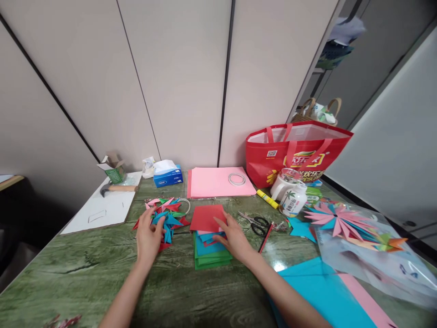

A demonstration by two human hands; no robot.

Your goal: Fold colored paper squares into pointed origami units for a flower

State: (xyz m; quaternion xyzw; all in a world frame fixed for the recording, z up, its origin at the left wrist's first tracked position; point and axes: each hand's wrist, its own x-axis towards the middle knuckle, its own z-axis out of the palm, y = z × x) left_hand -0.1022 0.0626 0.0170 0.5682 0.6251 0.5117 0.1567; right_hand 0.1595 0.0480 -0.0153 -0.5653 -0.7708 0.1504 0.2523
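Note:
My left hand (149,234) rests at the left side of a pile of folded paper pieces (169,223) in blue, red, green and pink; its thumb and fingers are apart around the near blue piece, and whether it grips any piece cannot be made out. My right hand (234,234) is spread at the right edge of a stack of square papers, fingers apart. A red sheet (207,217) lies on top at the far side, with blue sheets (206,247) and green sheets (212,263) below it. A white ring (185,207) shows behind the folded pieces.
Scissors (257,223) and a red pen (266,238) lie right of my right hand. Behind are pink paper (213,182), a tissue box (168,176), a yellow glue stick (267,199), a white jar (293,200) and a red bag (262,159). A hammer (121,187) lies left; blue paper (317,291) lies front right.

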